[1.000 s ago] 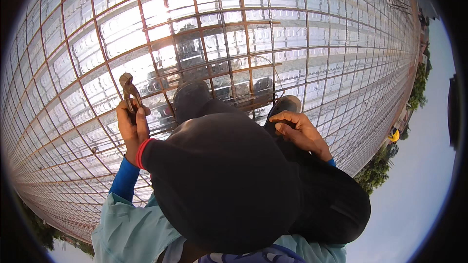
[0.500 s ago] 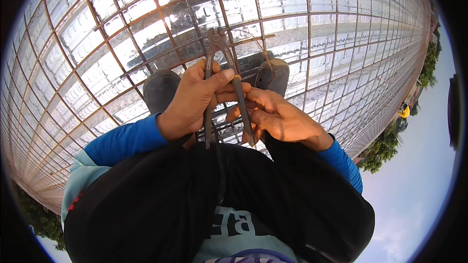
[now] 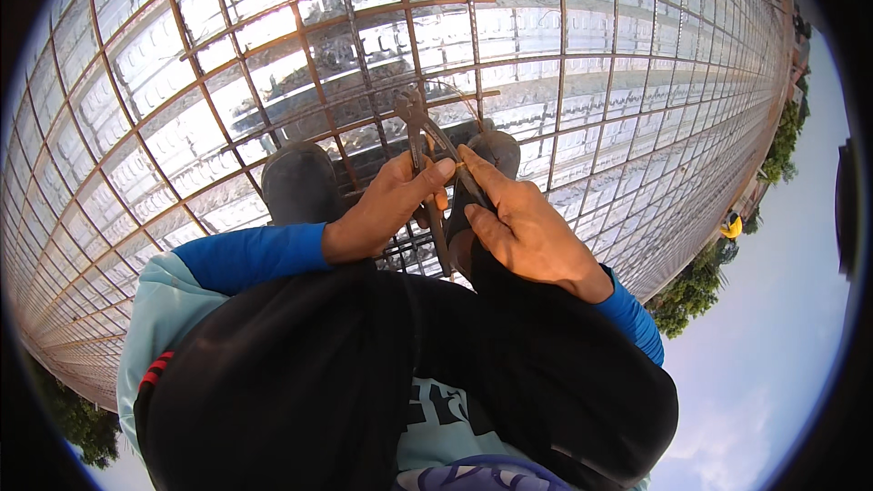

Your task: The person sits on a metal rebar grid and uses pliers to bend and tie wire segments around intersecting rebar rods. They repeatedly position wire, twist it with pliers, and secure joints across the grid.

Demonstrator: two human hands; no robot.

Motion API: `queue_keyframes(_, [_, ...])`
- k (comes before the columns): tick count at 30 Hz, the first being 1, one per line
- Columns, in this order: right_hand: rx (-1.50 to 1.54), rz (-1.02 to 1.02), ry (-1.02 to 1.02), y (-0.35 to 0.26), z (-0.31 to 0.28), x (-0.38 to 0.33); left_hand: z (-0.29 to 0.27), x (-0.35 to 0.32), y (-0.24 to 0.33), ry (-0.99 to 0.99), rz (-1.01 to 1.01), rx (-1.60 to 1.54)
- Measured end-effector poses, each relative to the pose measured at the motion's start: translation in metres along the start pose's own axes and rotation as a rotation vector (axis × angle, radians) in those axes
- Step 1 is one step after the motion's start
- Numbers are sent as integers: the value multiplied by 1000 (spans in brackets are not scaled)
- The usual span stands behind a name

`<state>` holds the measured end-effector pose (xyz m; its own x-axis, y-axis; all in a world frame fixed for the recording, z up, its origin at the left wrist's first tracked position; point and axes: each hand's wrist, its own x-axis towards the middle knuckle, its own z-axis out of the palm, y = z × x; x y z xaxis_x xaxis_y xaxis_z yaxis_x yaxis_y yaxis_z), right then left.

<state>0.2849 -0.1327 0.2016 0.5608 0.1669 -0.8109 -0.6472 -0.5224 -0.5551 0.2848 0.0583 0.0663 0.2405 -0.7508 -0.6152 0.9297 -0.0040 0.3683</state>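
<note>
A pair of steel pincers point(image 3: 412, 109) lies between my two hands, jaws pointing away from me above the bar grid. My left hand point(image 3: 382, 205) is closed around its left handle, thumb on top and fingers curled beneath. On the right handle my right hand point(image 3: 536, 232) is closed, index finger stretched along it and thumb pressed from the near side. A small yellowish band or wire shows on that handle by my fingertips. Thin wire point(image 3: 455, 89) loops loosely over the grid just past the jaws; what it is fastened to is unclear.
A rusty steel bar mesh point(image 3: 509, 61) spreads over shiny ribbed metal decking point(image 3: 600, 82). My dark boots point(image 3: 300, 182) stand on it, knees bent close to my hands. Loose short bars lie across the mesh ahead. Far right, a yellow helmet point(image 3: 730, 225) shows near trees point(image 3: 691, 295).
The pincers' handles have come closer together and the tool has tilted. My right hand has shifted up along its handle, from below to over it.
</note>
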Motion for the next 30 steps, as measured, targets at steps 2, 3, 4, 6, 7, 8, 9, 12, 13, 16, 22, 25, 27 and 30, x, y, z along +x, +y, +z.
queue_keyframes(2, [-153, 36, 0, -12, -7, -7, -3, 1, 10, -130, -82, -7])
queue_keyframes(3, [-246, -29, 36, -8, -5, -9, -3, 4, 5, -164, -58, 43])
queue_keyframes(4, [-309, -9, 3, -16, -11, -9, -2, 6, 0, -166, -53, 0])
queue_keyframes(6, [-437, 51, -62, -34, -22, -13, 10, 10, -3, -184, -48, -97])
queue_keyframes(7, [-500, 36, -60, -27, -22, -12, 13, 12, -5, -174, -60, -76])
queue_keyframes(8, [-547, 49, -80, -31, -27, -9, 16, 17, -4, -182, -55, -116])
queue_keyframes(9, [-593, 73, -108, -38, -31, -6, 18, 20, -5, -193, -55, -168])
queue_keyframes(12, [-712, 98, -152, -52, -30, 7, 13, 40, -16, -231, 5, -247])
queue_keyframes(13, [-742, 100, -163, -58, -27, 9, 9, 40, -16, -228, 25, -239])
queue_keyframes(16, [-776, 166, -154, -72, -16, 16, 7, 38, -12, -222, 84, -231])
queue_keyframes(22, [-845, 225, -153, -82, -6, 38, 0, 47, -13, -182, 113, -265])
queue_keyframes(25, [-880, 225, -172, -80, -8, 46, -2, 54, -14, -217, 130, -304])
queue_keyframes(27, [-889, 204, -171, -80, -10, 49, -1, 57, -14, -199, 119, -328])
queue_keyframes(30, [-892, 126, -157, -76, -11, 50, 1, 63, -13, -194, 122, -354])
